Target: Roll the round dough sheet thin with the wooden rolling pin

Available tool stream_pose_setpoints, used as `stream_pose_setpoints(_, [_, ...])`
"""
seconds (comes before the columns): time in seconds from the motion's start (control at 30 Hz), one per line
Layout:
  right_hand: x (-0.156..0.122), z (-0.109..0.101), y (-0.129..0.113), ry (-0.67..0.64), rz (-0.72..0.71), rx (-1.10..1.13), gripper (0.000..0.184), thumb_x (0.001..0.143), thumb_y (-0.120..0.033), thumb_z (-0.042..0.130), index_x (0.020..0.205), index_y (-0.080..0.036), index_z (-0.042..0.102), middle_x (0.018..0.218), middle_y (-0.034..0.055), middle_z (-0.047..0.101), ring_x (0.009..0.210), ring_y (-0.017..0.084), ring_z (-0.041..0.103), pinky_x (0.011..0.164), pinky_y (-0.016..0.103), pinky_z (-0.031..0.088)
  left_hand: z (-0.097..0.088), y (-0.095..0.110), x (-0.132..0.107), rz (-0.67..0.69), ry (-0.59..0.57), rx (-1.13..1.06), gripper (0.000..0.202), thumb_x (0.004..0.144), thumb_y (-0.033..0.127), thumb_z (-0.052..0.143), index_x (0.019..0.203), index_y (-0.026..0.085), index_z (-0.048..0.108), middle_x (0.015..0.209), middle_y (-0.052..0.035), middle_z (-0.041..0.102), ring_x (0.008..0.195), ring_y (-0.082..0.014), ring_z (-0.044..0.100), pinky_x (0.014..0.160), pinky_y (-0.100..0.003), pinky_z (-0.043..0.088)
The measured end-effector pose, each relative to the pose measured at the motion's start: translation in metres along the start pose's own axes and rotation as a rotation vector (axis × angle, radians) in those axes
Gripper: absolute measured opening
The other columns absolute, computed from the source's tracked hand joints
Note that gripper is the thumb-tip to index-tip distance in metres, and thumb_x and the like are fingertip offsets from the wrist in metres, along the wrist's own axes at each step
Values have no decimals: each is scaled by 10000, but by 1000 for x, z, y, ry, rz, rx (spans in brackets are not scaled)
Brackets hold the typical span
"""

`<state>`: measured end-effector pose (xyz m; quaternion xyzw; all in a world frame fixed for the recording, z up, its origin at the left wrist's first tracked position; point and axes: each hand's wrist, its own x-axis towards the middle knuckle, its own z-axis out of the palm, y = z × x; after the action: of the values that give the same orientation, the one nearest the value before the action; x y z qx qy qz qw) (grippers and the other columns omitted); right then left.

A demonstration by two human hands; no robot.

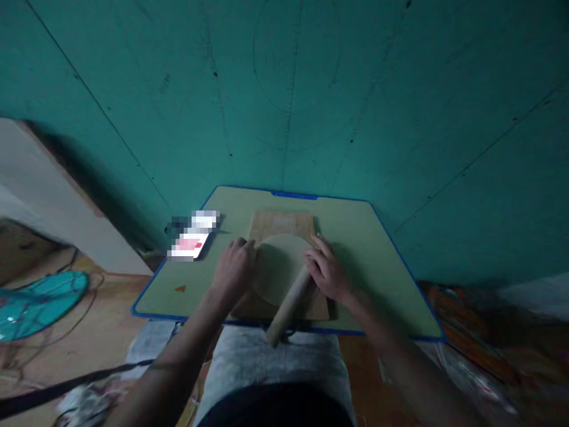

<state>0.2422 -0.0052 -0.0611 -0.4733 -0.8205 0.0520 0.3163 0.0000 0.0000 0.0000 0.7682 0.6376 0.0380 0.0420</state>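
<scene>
A round, flat sheet of dough [278, 267] lies on a wooden cutting board [284, 220]. At the dough's left edge is my left hand [236, 265], its fingers curled and closed on the rim. My right hand [328, 271] is at the dough's right side, closed round the upper end of a wooden rolling pin [288, 305]. The pin slants across the dough's lower right part, and its near end sticks out past the table edge over my lap. My fingers hide both side edges of the dough.
The board rests on a small pale table [364, 255] with a blue rim. A phone [194, 237] with a lit, blurred screen stands at the table's left side. Near it lies a small orange scrap [180, 289]. A green wall [284, 107] rises directly behind the table.
</scene>
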Motion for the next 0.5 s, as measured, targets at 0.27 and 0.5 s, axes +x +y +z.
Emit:
stream_pose_setpoints(0.27, [-7,0,3,92,-6,36,219,999,-298,376,904,-229,561,1289,166,572,1324,285,487,1078,489,446,0,3,24,-146,-89,-82,385,973,392,411,1083,152,691,1091,-179,722,1059,-318,683,822,-359,515])
stream_pose_setpoints(0.5, [-7,-3,7,227,-27,83,255,1000,-321,362,875,-234,566,1130,135,592,1269,280,510,1073,494,437,6,-8,47,-215,-197,-231,454,932,499,449,1038,137,703,980,-178,760,929,-297,726,706,-313,502])
